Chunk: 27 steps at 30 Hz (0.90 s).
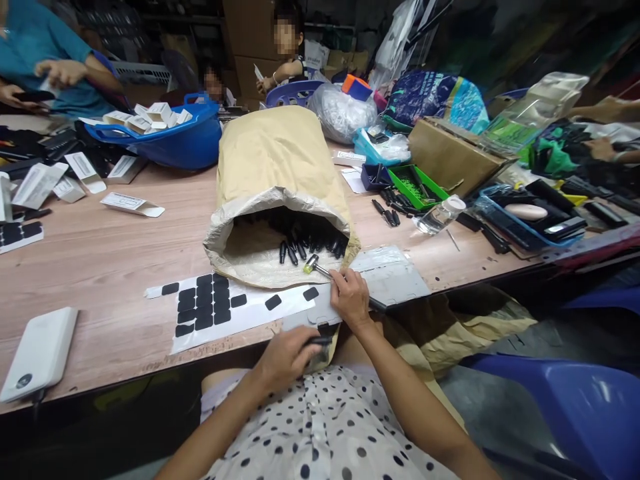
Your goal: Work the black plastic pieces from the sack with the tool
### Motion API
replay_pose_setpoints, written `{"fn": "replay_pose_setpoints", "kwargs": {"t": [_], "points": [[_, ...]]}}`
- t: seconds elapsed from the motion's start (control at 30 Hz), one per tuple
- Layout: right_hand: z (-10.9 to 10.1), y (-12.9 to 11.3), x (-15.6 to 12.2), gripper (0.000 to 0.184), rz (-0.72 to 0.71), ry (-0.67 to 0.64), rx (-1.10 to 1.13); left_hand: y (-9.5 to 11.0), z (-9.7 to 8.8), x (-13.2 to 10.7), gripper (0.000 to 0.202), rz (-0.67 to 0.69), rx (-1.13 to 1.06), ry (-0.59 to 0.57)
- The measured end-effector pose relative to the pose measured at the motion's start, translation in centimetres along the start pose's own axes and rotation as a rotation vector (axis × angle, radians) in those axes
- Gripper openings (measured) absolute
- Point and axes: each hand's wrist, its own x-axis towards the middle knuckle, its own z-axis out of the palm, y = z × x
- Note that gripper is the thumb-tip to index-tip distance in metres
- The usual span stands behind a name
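My right hand (350, 297) rests on the table's front edge, closed on a small hammer (320, 268) whose metal head points toward the mouth of a brown paper sack (277, 167). Several small black cylindrical parts (310, 240) lie inside the sack's opening. My left hand (287, 357) sits below the table edge over my lap, fingers pinched on a small black part (320, 341). A white sheet with black pads (215, 307) lies just left of both hands. A grey plate (387, 277) lies under my right hand.
A white power bank (40, 353) lies front left. Behind are a blue basin (175, 137) of white boxes, a green tray (417, 187), a cardboard box (450, 157), a water bottle (440, 215). Other people sit at the far side. A blue chair (575, 407) stands at right.
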Motion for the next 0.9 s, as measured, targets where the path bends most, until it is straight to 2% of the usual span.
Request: {"fn": "replay_pose_setpoints", "kwargs": {"t": [0.07, 0.17, 0.27, 0.37, 0.47, 0.53, 0.63, 0.67, 0.7, 0.73, 0.83, 0.9], "points": [[0.0, -0.1, 0.0, 0.034, 0.006, 0.01, 0.002, -0.2, 1.8, -1.2, 0.024, -0.166, 0.085, -0.128], [0.0, -0.2, 0.0, 0.032, 0.003, 0.03, 0.008, -1.7, 3.9, -1.3, 0.028, -0.426, 0.201, -0.208], [-0.1, -0.2, 0.1, 0.033, 0.0, 0.029, 0.006, -3.6, 5.1, -0.3, 0.032, -0.533, 0.213, -0.232], [0.0, -0.2, 0.0, 0.033, -0.001, 0.03, 0.0, -4.2, 5.4, 0.3, 0.038, -0.535, 0.204, -0.211], [0.2, -0.2, 0.0, 0.033, -0.003, 0.034, -0.003, -2.8, 4.6, 0.1, 0.038, -0.466, 0.2, -0.234], [0.2, -0.2, -0.1, 0.033, -0.003, 0.03, -0.004, -0.9, 3.2, 0.1, 0.03, -0.391, 0.153, -0.288], [0.2, -0.3, -0.1, 0.033, -0.002, 0.036, -0.002, 1.7, 0.0, 1.3, 0.025, -0.284, -0.05, -0.333], [0.2, -0.3, -0.1, 0.032, -0.004, 0.043, 0.0, 2.1, -1.3, 2.2, 0.027, -0.274, -0.111, -0.281], [0.1, -0.3, -0.1, 0.032, -0.007, 0.051, 0.003, 2.3, -2.5, 3.3, 0.03, -0.273, -0.129, -0.169], [0.1, -0.3, -0.1, 0.031, -0.012, 0.06, 0.006, 2.0, -3.6, 4.6, 0.032, -0.278, -0.1, -0.004], [0.0, -0.4, 0.0, 0.031, -0.019, 0.073, 0.008, -0.2, -6.1, 8.8, 0.022, -0.304, 0.132, 0.503], [0.0, -0.4, 0.0, 0.03, -0.016, 0.072, 0.004, -2.2, -6.8, 11.2, 0.021, -0.33, 0.243, 0.712]]}}
